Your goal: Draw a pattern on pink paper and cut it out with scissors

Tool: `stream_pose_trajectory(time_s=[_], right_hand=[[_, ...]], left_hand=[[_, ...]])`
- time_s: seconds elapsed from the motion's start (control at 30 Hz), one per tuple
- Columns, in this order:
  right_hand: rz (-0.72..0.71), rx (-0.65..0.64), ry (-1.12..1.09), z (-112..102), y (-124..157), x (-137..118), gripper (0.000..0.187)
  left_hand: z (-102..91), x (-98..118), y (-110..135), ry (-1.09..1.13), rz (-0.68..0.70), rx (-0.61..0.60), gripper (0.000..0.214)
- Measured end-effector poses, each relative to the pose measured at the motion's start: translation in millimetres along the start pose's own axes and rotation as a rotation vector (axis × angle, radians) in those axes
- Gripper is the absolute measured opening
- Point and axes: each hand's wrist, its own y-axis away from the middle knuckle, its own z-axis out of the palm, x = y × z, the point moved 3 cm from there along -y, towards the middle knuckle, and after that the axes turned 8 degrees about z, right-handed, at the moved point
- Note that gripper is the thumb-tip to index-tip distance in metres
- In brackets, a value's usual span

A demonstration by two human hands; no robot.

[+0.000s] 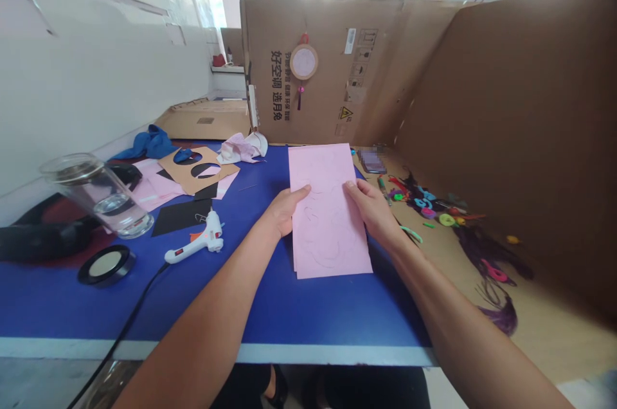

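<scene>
A stack of pink paper sheets [328, 219] lies on the blue table [62, 306], with faint curved pencil lines on top. My left hand [284, 209] grips its left edge, thumb on top. My right hand [369, 208] holds the right edge the same way. Left of my left hand lies a white hot glue gun [202, 243] with an orange trigger, its black cord trailing toward the table's front edge. Beyond it are a black paper sheet [182, 217] and a cardboard stencil [193, 169] with round cut-outs.
A clear glass jar [96, 197] lies on its side at the left, near a black tape roll [107, 265]. Crumpled blue cloth [147, 144] and white-pink paper scraps [241, 148] sit at the back. Cardboard walls [506, 119] stand behind and right, above a tan surface with colourful craft pieces [424, 203].
</scene>
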Motion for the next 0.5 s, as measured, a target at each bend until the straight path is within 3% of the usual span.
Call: stream_pose_trajectory(time_s=[0.3,0.5], right_hand=[[-0.025,-0.030,-0.017,2.2,1.0,-2.0,0.039],[-0.016,-0.032,-0.018,3.2,-0.6,-1.3,0.039]], left_hand=[[1.2,12.7,2.4,0.021,0.087,0.089,0.020],[0.0,11.6,0.3,0.028,0.122,0.032,0.022]])
